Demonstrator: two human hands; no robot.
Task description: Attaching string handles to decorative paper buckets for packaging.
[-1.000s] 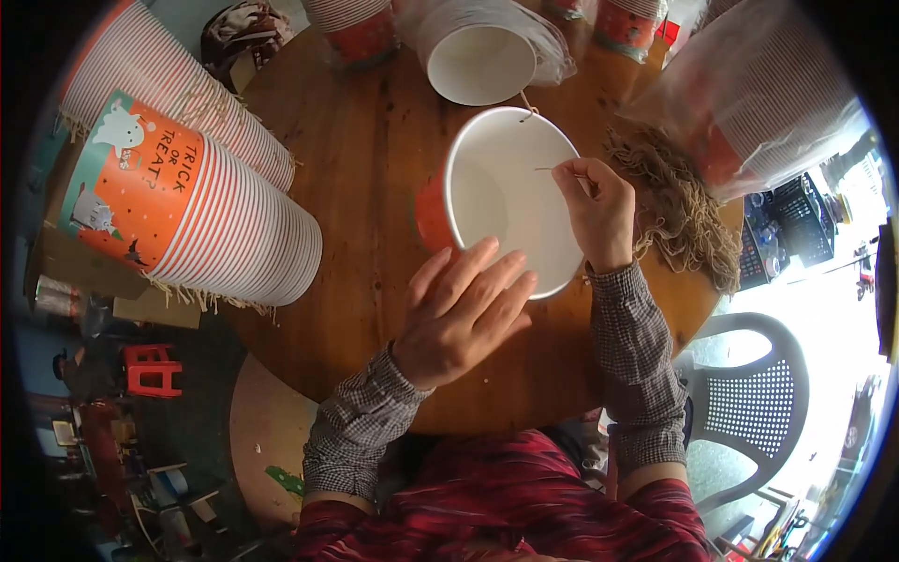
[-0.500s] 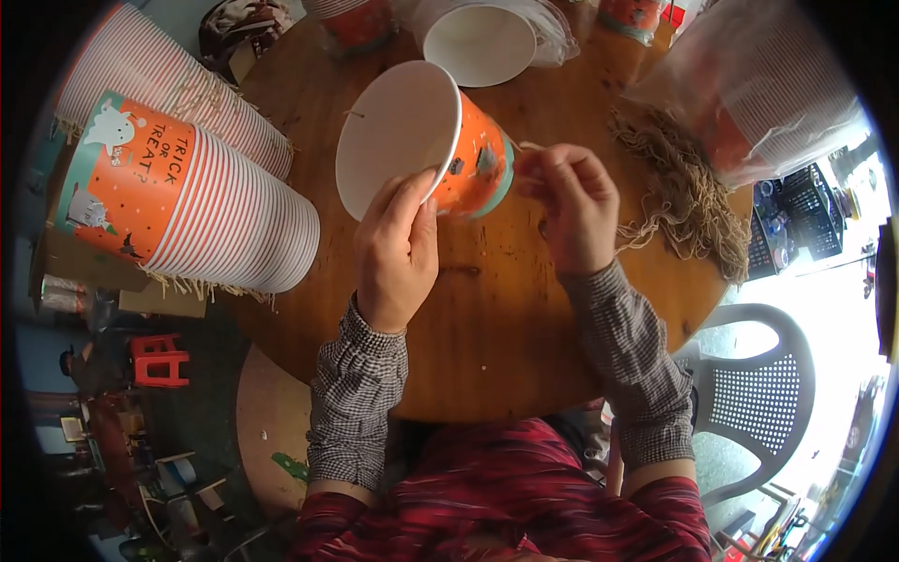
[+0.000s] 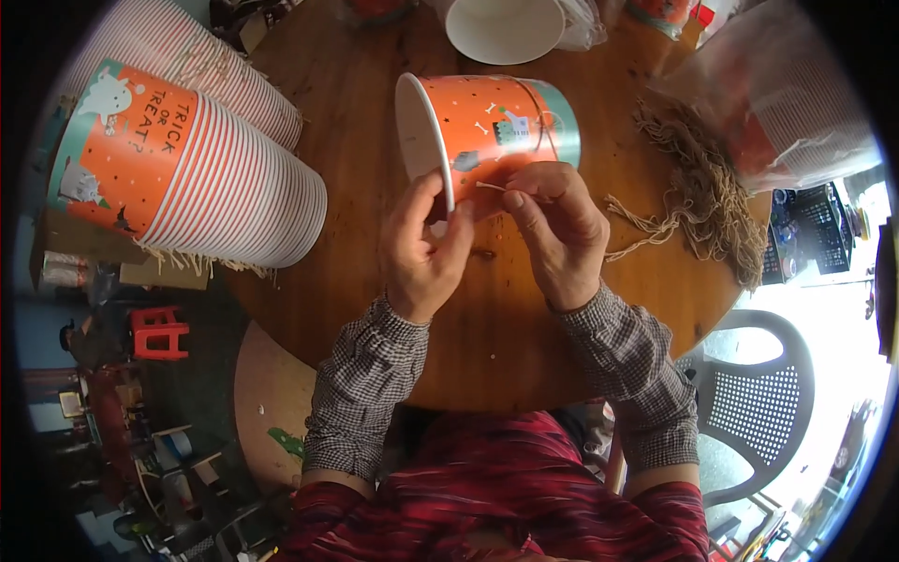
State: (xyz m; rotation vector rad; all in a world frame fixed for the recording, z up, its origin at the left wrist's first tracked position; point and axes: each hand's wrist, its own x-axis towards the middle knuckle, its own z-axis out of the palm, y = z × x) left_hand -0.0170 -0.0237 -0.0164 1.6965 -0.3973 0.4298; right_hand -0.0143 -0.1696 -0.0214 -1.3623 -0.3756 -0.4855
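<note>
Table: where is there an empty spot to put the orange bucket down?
Bare wood lies on the round table near its front edge, below both hands, and between the bucket stack and the left hand. The right side is crowded with the string pile.

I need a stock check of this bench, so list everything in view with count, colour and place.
paper bucket: one, orange with teal base, on its side at table centre, held by both hands
string end: one, tan, pinched at the bucket's side
bucket stacks: two, orange-striped, lying left
white bucket: one, top edge
string bundle: one, tan, right
plastic bag: one, clear, upper right
round table: one, brown wood
chair: one, grey, lower right
left hand: on the bucket's rim
right hand: pinching the string
</note>
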